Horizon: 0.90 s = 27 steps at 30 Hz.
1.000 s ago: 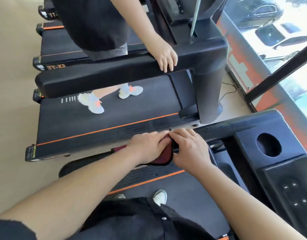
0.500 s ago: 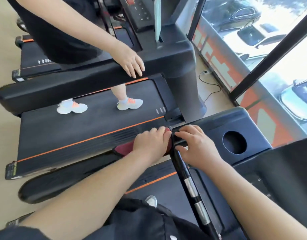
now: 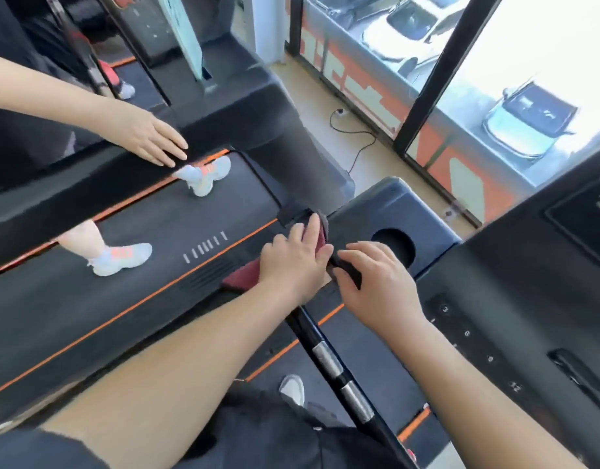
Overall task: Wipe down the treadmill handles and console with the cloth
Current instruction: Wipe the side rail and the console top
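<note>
A dark red cloth [image 3: 239,277] lies over the left side handle of my treadmill. My left hand [image 3: 293,264] lies on top of the cloth, fingers curled over it and pointing toward the console corner. My right hand [image 3: 376,286] sits just right of it, with its fingers wrapped round the top of the black grip bar [image 3: 329,363] that carries silver sensor plates. The black console [image 3: 515,319] with small buttons fills the right side. A round cup holder hole [image 3: 393,247] is just beyond my right hand.
Another person walks on the neighbouring treadmill belt [image 3: 129,265], one hand [image 3: 149,138] flat on its handrail. Its upright post [image 3: 292,154] stands close beyond my hands. A window frame [image 3: 437,72] and a floor cable [image 3: 359,137] are at the right.
Both my hands and the cloth have slid forward along the handle toward the console corner. My view has swung right, and the other person's hand has shifted on the rail.
</note>
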{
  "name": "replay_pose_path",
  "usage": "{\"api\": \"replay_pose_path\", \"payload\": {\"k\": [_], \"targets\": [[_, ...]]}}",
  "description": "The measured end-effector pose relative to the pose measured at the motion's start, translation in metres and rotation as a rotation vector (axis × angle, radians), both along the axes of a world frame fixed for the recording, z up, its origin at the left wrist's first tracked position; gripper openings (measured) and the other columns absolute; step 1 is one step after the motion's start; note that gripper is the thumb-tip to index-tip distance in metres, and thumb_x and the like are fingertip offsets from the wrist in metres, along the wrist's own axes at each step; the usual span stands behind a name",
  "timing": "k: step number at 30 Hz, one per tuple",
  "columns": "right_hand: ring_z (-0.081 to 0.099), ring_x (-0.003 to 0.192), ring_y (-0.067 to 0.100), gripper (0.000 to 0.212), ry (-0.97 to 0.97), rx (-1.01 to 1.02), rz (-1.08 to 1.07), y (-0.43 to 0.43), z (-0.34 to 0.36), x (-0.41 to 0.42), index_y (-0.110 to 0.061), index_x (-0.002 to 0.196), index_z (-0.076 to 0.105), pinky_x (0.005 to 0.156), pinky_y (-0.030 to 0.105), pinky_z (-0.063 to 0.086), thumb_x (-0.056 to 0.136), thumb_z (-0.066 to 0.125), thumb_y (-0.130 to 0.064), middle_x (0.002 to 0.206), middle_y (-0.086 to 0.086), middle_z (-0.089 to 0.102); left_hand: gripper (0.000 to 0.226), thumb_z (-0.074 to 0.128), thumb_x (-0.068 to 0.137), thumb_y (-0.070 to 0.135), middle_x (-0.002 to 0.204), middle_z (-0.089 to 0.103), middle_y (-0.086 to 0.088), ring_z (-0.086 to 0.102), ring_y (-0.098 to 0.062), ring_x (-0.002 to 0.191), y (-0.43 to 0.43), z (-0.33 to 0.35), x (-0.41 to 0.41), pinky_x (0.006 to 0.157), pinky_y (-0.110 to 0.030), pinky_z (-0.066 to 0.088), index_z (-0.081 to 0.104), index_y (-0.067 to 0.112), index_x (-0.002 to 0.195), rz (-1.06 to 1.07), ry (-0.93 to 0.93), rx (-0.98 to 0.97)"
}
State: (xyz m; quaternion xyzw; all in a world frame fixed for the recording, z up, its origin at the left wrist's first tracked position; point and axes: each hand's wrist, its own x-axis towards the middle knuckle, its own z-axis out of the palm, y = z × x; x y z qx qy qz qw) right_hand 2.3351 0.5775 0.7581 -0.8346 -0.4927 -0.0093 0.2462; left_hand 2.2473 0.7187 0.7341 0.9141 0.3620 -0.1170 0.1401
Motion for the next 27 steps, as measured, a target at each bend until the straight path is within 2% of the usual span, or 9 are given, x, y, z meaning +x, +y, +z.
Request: {"api": "replay_pose_path", "payload": {"k": [3, 6, 8, 12, 16, 20, 24, 27], "targets": [[0.063, 0.112, 0.02, 0.021, 0.06, -0.025, -0.023, -0.005, 0.005, 0.003, -0.02, 0.104, 0.076, 0.088, 0.031, 0.054, 0.084, 0.077, -0.023, 0.112, -0.007, 0.071, 0.071, 0.014, 0.104, 0.055, 0.171, 0.011, -0.011, 0.021, -0.036, 0.153, -0.018, -0.011, -0.035, 0.122, -0.051, 0.024, 0.007, 0.017, 0.163, -0.202, -0.067, 0.16], [0.064, 0.111, 0.021, 0.02, 0.066, -0.01, -0.061, -0.004, 0.005, 0.01, -0.02, 0.104, 0.077, 0.089, 0.033, 0.055, 0.084, 0.077, -0.023, 0.111, -0.006, 0.071, 0.063, 0.02, 0.104, 0.049, 0.171, 0.015, -0.007, 0.013, -0.035, 0.156, -0.012, -0.013, -0.046, 0.125, -0.053, 0.019, 0.025, 0.022, 0.161, -0.314, -0.151, 0.107], [0.064, 0.11, 0.021, 0.02, 0.05, 0.0, -0.096, -0.004, 0.006, 0.019, -0.018, 0.104, 0.078, 0.091, 0.035, 0.055, 0.086, 0.075, -0.023, 0.111, -0.005, 0.072, 0.061, 0.02, 0.104, 0.048, 0.171, 0.014, -0.002, 0.009, -0.031, 0.157, 0.001, -0.012, -0.027, 0.125, -0.05, 0.018, 0.021, 0.029, 0.162, -0.349, -0.194, 0.046], [0.062, 0.112, 0.016, 0.019, 0.053, -0.008, -0.234, -0.01, 0.018, 0.035, -0.02, 0.106, 0.078, 0.09, 0.036, 0.056, 0.089, 0.071, -0.025, 0.112, -0.008, 0.072, 0.061, 0.016, 0.105, 0.055, 0.172, -0.004, 0.003, -0.004, -0.025, 0.158, 0.027, -0.015, 0.044, 0.127, -0.044, 0.008, 0.002, 0.037, 0.162, -0.444, -0.203, -0.063], [0.063, 0.107, 0.016, 0.017, 0.037, 0.01, -0.306, -0.024, 0.024, 0.04, -0.02, 0.105, 0.078, 0.084, 0.033, 0.056, 0.09, 0.071, -0.021, 0.108, -0.01, 0.072, 0.07, 0.0, 0.098, 0.064, 0.172, -0.009, -0.002, -0.011, -0.032, 0.157, 0.028, -0.02, 0.109, 0.127, -0.051, 0.008, -0.006, 0.035, 0.161, -0.599, -0.15, 0.078], [0.064, 0.102, 0.018, 0.019, 0.022, 0.024, -0.42, -0.041, 0.023, 0.035, -0.019, 0.107, 0.077, 0.081, 0.032, 0.055, 0.089, 0.07, -0.021, 0.105, -0.007, 0.073, 0.066, 0.003, 0.1, 0.061, 0.172, -0.01, 0.003, -0.019, -0.036, 0.155, 0.014, -0.002, 0.152, 0.125, -0.056, -0.002, -0.006, 0.039, 0.161, -0.7, -0.116, 0.148], [0.066, 0.097, 0.022, 0.022, 0.007, 0.002, -0.45, -0.043, 0.017, 0.016, -0.017, 0.109, 0.077, 0.082, 0.033, 0.055, 0.088, 0.069, -0.021, 0.102, -0.004, 0.074, 0.063, 0.004, 0.101, 0.059, 0.172, -0.007, 0.004, -0.018, -0.034, 0.155, 0.0, 0.006, 0.164, 0.122, -0.06, -0.008, -0.003, 0.04, 0.161, -0.727, -0.105, 0.162], [0.063, 0.088, 0.021, 0.022, 0.027, 0.017, -0.451, -0.041, 0.017, 0.0, -0.019, 0.108, 0.076, 0.075, 0.033, 0.053, 0.089, 0.067, -0.023, 0.095, -0.006, 0.072, 0.065, 0.011, 0.102, 0.059, 0.171, -0.012, 0.005, -0.02, -0.028, 0.156, 0.007, 0.008, 0.132, 0.124, -0.058, -0.007, -0.005, 0.037, 0.162, -0.759, -0.102, 0.134]]}}
